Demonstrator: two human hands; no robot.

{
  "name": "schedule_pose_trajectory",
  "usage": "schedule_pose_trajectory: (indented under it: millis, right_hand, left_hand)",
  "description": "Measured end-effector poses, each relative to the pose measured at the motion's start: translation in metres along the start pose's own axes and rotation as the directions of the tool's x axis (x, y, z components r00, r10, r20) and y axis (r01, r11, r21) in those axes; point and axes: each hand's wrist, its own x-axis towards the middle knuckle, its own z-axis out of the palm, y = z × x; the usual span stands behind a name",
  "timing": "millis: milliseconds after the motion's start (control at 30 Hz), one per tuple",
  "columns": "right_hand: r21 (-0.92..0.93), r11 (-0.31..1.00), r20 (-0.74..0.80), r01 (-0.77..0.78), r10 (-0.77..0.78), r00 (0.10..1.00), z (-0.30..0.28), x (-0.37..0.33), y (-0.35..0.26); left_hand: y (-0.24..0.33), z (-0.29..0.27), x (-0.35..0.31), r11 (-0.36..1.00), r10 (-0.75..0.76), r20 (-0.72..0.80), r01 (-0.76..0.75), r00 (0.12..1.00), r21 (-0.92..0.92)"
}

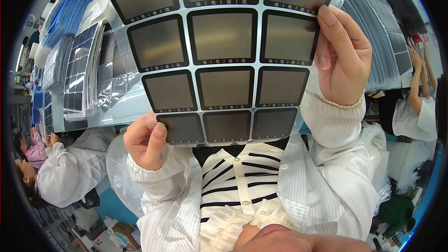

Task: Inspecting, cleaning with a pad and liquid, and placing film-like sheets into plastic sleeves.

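While it hangs up in front of the camera, the thin, glossy clear sheet printed with a grid of dark grey, black-bordered squares [224,60] fills most of the view, held in the air above the person's striped shirt front. Left hand [145,142] pinches the sheet's lower left corner, thumb pressed on the face of the bottom-left square, fingers curled behind. Right hand [343,56] clamps the sheet's right edge higher up, thumb on the front of a right-column square, fingers wrapped round the back. Both grips closed on the sheet, no slack showing.

By the look of it, this is light stuff, a flexible film with some spring, and that sheen suggests it would be slick under the fingers and quick to take prints or creases. Edges and corners look like the sensible places to hold, well spread as they are now, so the panel stays flat instead of sagging.

Behind the sheet, to its left, stacks of similar gridded sheets in clear sleeves [88,70] lie fanned on a pale worktable [126,107]; to the sheet's right, another long fanned stack [378,46]. Below-left of the sheet sit co-workers in white coats [65,172]; right of it, another person's raised arm [417,81] reaches toward that stack.
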Motion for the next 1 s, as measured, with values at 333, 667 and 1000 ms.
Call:
schedule_pose_trajectory:
  millis: [333, 667, 1000]
  right_hand:
    - [0.049, 0.996, 0.040, 0.075, -0.077, 0.996, -0.003, 0.004, 0.007]
    - [0.096, 0.994, -0.154, 0.044, -0.029, 0.988, 0.017, 0.012, -0.027]
    - [0.058, 0.997, -0.197, 0.046, -0.034, 0.980, 0.019, 0.013, -0.023]
  left_hand:
    - [-0.010, -0.004, -0.005, 0.995, 0.096, -0.074, -0.098, 0.993, -0.021]
    - [-0.014, 0.000, -0.021, 0.995, 0.050, -0.040, -0.053, 0.998, -0.079]
    - [-0.004, -0.004, -0.020, 0.995, -0.047, -0.017, 0.046, 0.999, -0.088]
